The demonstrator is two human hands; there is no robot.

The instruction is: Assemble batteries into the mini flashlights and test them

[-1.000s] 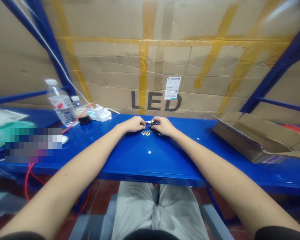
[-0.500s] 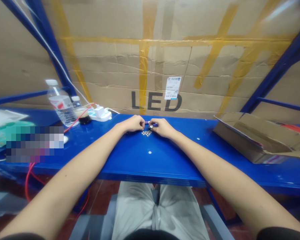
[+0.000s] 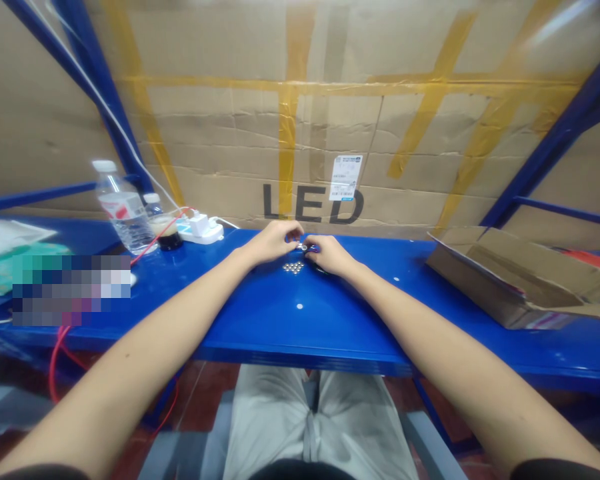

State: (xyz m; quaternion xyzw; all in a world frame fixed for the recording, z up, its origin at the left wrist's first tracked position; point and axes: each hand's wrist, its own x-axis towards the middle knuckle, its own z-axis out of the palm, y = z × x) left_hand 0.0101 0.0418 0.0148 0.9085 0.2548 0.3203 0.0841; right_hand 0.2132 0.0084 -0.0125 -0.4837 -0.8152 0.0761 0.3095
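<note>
My left hand (image 3: 276, 241) is over the blue table, its fingers curled with the tips close to my right hand's fingertips. Whatever it pinches, if anything, is hidden. Opposite it, my right hand (image 3: 329, 255) is closed on a small dark piece with a silver round end (image 3: 304, 247), which points toward the left fingers. A bit of purple-blue shows by the right fingers; its kind is too small to tell. Just in front of both hands, several small silver round pieces (image 3: 293, 268) lie in a tight cluster on the tabletop.
An open cardboard box (image 3: 500, 280) sits on the table (image 3: 300, 333) at right. At left are a water bottle (image 3: 125, 213), a smaller bottle with dark liquid (image 3: 167, 233), a white power strip (image 3: 203, 230) and a green packet (image 3: 45, 257). A large cardboard sheet (image 3: 220, 147) stands behind.
My left hand has shifted up and to the right, nearer the right fingers. The silver-ended piece in my right hand has risen slightly, away from the cluster.
</note>
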